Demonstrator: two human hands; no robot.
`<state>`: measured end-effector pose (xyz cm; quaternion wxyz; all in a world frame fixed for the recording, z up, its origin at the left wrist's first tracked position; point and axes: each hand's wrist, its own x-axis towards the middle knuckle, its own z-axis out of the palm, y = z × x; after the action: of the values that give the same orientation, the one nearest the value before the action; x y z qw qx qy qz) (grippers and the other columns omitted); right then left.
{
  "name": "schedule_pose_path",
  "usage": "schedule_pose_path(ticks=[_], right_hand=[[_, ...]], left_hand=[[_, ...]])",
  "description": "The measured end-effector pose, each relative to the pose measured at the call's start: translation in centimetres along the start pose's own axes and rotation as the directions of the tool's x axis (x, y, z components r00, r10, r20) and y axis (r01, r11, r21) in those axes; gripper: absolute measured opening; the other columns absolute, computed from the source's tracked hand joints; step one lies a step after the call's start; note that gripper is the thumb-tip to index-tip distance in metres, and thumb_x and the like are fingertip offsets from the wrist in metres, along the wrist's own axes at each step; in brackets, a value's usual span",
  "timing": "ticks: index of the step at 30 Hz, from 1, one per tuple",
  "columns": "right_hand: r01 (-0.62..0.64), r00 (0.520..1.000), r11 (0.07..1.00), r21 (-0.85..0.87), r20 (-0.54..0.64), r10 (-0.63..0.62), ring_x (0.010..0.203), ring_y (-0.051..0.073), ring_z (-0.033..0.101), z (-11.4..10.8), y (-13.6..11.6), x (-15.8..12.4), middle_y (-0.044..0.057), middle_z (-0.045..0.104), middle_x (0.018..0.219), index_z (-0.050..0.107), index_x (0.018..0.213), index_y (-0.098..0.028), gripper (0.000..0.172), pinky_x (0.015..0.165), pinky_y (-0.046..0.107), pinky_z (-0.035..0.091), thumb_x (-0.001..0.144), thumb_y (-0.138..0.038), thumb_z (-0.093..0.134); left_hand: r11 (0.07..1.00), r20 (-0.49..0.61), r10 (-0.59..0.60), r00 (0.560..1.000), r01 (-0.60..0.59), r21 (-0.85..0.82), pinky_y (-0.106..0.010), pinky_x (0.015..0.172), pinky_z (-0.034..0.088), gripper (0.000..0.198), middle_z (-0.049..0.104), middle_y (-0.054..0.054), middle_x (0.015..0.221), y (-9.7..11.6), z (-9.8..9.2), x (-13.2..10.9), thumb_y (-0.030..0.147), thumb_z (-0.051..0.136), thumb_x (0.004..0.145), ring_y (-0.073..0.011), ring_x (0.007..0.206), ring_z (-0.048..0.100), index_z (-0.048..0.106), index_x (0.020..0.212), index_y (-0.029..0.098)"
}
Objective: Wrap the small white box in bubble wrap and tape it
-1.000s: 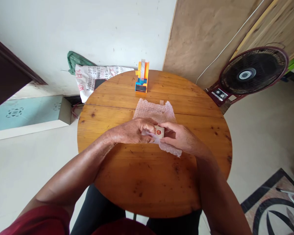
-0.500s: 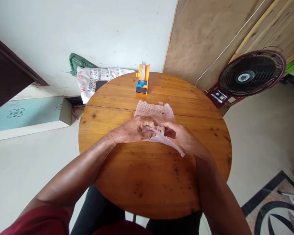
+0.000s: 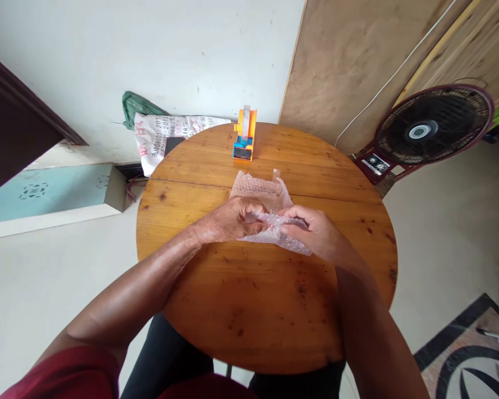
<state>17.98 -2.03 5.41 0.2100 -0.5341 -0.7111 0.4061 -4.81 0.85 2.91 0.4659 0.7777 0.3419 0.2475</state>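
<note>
A sheet of pinkish bubble wrap (image 3: pixel 260 185) lies on the round wooden table (image 3: pixel 233 299), its near part folded up between my hands. My left hand (image 3: pixel 239 218) grips the fold from the left, thumb and fingers pinched on it. From the other side my right hand (image 3: pixel 310 228) pinches the wrap's right part, thumb nearest me. Whatever is inside the fold is covered by the wrap. Beyond the sheet, near the table's far edge, stands an orange and blue tape dispenser (image 3: pixel 244 136) with a roll of clear tape.
A dark red electric fan (image 3: pixel 424 130) stands to the right of the table. Behind the far left edge sits a white printed sack (image 3: pixel 152 147) with a green bag (image 3: pixel 143 104) against the wall. A pale blue box-like piece (image 3: pixel 58 191) lies at left.
My right hand has brought the wrap's near flap up and over the small printed box, which showed before and is now covered. My left hand keeps its grip.
</note>
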Motion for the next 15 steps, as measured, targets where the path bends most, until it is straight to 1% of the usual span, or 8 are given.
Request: schedule_pose_path(ticks=[3, 6, 11, 15], right_hand=[[-0.006, 0.999, 1.000, 0.005, -0.046, 0.006, 0.073, 0.017, 0.061, 0.52, -0.13, 0.32, 0.002, 0.070, 0.083, 0.069, 0.086, -0.020, 0.018, 0.064, 0.028, 0.045, 0.085, -0.033, 0.056], [-0.035, 0.997, 0.999, 0.005, -0.073, 0.035, 0.067, 0.015, 0.059, 0.66, -0.42, 0.33, 0.001, 0.069, 0.076, 0.069, 0.083, -0.019, 0.017, 0.061, 0.026, 0.043, 0.083, -0.032, 0.058], [-0.041, 0.996, 0.999, -0.027, -0.078, 0.039, 0.066, 0.015, 0.057, 0.79, -0.52, 0.21, 0.000, 0.068, 0.073, 0.068, 0.081, -0.019, 0.016, 0.059, 0.026, 0.041, 0.082, -0.031, 0.057], [-0.032, 0.995, 0.996, -0.079, -0.097, 0.024, 0.063, 0.014, 0.054, 0.96, -0.25, 0.24, -0.001, 0.066, 0.071, 0.067, 0.078, -0.019, 0.017, 0.057, 0.026, 0.038, 0.082, -0.031, 0.056]], left_hand=[[0.999, -0.018, -0.039, 0.999, 0.039, 0.014, -0.023, 0.066, 0.042, 0.021, 0.065, -0.001, 0.083, -0.13, 0.06, 0.10, 0.035, 0.063, 0.083, -0.0116, 0.074, 0.056, 0.066, 0.086, 0.014], [0.997, 0.008, -0.077, 0.997, 0.077, -0.021, -0.021, 0.062, 0.039, 0.024, 0.062, 0.000, 0.077, -0.32, 0.01, 0.02, 0.037, 0.065, 0.082, -0.0102, 0.069, 0.053, 0.066, 0.086, 0.014], [0.985, 0.064, -0.124, 0.990, 0.131, -0.111, -0.021, 0.061, 0.040, 0.024, 0.064, -0.001, 0.079, -0.31, -0.49, -0.31, 0.037, 0.065, 0.082, -0.0107, 0.069, 0.054, 0.066, 0.089, 0.014], [0.974, 0.085, -0.159, 0.984, 0.170, -0.147, -0.021, 0.059, 0.038, 0.023, 0.065, -0.001, 0.079, 0.09, -0.80, -0.49, 0.035, 0.064, 0.082, -0.0099, 0.066, 0.053, 0.065, 0.088, 0.014]])
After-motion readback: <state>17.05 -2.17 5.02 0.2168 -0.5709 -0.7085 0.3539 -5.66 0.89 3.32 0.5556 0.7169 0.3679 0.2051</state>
